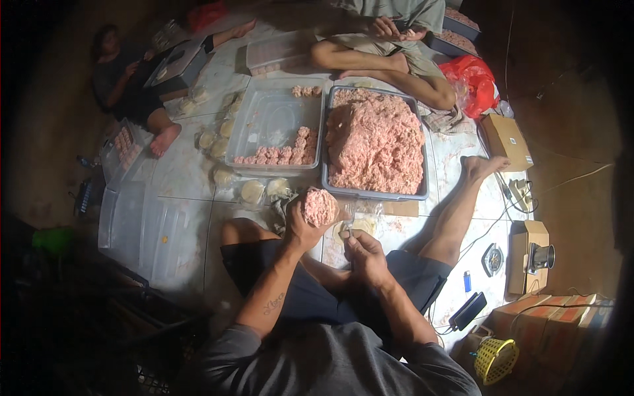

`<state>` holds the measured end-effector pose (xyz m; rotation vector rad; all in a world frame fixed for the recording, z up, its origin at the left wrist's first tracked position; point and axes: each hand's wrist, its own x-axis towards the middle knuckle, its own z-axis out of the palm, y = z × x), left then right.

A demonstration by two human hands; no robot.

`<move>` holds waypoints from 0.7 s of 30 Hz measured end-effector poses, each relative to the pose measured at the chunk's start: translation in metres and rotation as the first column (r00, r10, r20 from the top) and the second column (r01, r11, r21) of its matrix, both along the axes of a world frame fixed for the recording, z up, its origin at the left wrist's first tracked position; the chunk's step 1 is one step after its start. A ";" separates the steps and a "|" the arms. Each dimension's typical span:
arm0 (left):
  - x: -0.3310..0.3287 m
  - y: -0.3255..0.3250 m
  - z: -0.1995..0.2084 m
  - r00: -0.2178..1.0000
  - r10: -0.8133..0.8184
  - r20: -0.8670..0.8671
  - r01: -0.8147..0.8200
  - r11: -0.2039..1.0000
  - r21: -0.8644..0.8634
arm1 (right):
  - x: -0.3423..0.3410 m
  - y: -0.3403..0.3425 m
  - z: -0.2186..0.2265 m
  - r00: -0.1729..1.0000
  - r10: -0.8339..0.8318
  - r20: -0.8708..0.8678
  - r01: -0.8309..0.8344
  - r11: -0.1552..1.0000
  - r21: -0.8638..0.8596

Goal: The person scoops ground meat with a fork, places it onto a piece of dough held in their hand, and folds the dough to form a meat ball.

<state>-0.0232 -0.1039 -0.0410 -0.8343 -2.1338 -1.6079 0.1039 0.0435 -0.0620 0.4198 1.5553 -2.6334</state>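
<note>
My left hand is wrapped round a clump of pink minced meat above my lap. Just right of it, my right hand pinches a thin, shiny utensil, perhaps a small spoon; its kind is hard to make out. Beyond my hands, a grey tub holds a large mound of minced meat. Beside that tub on the left is a clear plastic box. Small meat portions stand in rows along its near side, with a few more in its far right corner.
Bagged round pale wrappers lie left of the boxes. A co-worker sits cross-legged opposite; another person sits far left. Clear lids lie left. A lighter, phone, cartons and yellow basket are right.
</note>
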 end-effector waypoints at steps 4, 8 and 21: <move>-0.013 -0.004 -0.016 0.992 -0.115 0.044 0.118 0.989 -0.087 | -0.021 0.022 0.033 0.929 0.183 -0.320 0.170 0.557 0.813; 0.001 0.005 0.008 0.939 0.074 0.337 -0.077 0.997 -0.004 | -0.022 0.036 0.052 0.972 0.076 -0.222 0.181 0.356 0.917; -0.003 -0.009 0.001 0.893 -0.175 0.414 0.216 0.975 -0.054 | -0.006 -0.001 0.008 0.976 0.041 -0.214 0.119 0.722 0.682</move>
